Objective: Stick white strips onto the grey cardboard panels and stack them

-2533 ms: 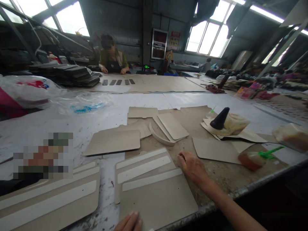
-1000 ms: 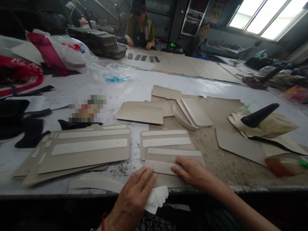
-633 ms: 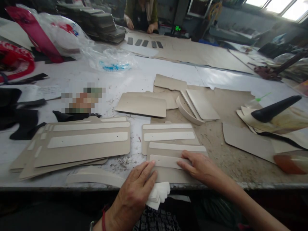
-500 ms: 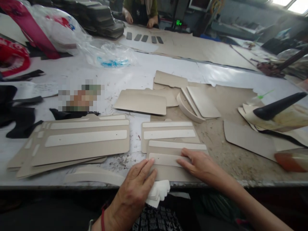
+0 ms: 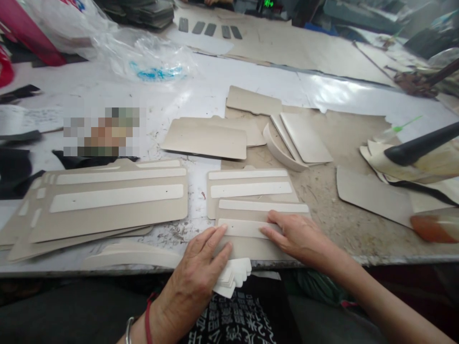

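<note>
My left hand (image 5: 201, 267) is closed around a fanned bundle of white strips (image 5: 233, 277), with its fingertips at the left end of a white strip (image 5: 247, 228). That strip lies across a beige panel (image 5: 251, 248) at the table's front edge. My right hand (image 5: 296, 234) has thumb and forefinger closed at the strip's right part; its other fingers are partly hidden. A second white strip (image 5: 261, 206) runs along the panel's top. Just behind lies another beige panel with two white strips (image 5: 251, 189), partly covered by the front one.
A stack of larger beige panels with white strips (image 5: 107, 215) sits at the left, and curved pale strips (image 5: 132, 254) in front of it. Plain beige panels (image 5: 208, 138) lie farther back. At the right are a black-handled tool (image 5: 423, 145) and an orange-brown container (image 5: 435, 227).
The camera view has tilted down and shifted slightly, so the far person is mostly out of frame. Both hands stay at the same strip on the panel.
</note>
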Demonstrator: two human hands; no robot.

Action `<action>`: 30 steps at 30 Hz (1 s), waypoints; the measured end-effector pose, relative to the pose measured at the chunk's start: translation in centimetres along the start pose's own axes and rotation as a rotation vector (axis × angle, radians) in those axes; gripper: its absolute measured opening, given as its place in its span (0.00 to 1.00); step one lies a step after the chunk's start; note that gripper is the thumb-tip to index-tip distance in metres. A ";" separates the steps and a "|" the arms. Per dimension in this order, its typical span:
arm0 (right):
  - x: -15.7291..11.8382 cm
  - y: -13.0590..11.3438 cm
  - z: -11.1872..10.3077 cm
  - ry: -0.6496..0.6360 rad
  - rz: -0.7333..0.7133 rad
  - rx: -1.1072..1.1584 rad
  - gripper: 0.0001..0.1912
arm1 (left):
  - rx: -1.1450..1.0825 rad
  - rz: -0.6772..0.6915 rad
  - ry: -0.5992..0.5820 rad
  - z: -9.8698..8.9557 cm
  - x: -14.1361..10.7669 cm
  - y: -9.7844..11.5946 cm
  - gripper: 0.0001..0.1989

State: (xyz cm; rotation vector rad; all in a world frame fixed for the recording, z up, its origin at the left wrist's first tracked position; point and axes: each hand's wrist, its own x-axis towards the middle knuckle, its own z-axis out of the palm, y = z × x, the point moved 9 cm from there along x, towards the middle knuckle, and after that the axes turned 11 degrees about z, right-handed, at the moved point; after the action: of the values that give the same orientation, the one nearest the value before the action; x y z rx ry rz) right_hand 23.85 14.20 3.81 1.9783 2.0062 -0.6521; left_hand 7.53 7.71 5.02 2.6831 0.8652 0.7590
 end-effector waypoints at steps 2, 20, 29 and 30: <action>-0.1 -0.1 0.0 0.001 0.001 -0.037 0.11 | -0.016 -0.004 -0.012 0.0 0.1 0.0 0.18; -1.3 -5.6 0.7 0.139 -0.174 0.110 0.08 | 0.050 0.023 0.015 -0.3 0.6 0.1 0.13; -0.3 -3.9 0.4 0.147 -0.106 0.105 0.09 | 0.064 -0.007 -0.037 -0.5 0.6 -0.2 0.15; -0.1 -3.8 0.4 0.133 -0.095 0.094 0.08 | 0.064 -0.005 -0.038 -0.6 0.7 -0.3 0.15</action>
State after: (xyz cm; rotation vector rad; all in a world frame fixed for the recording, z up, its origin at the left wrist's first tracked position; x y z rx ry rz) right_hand 20.00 14.04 4.01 2.0390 2.1975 -0.6627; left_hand 7.55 8.37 5.70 2.7406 0.9015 0.6877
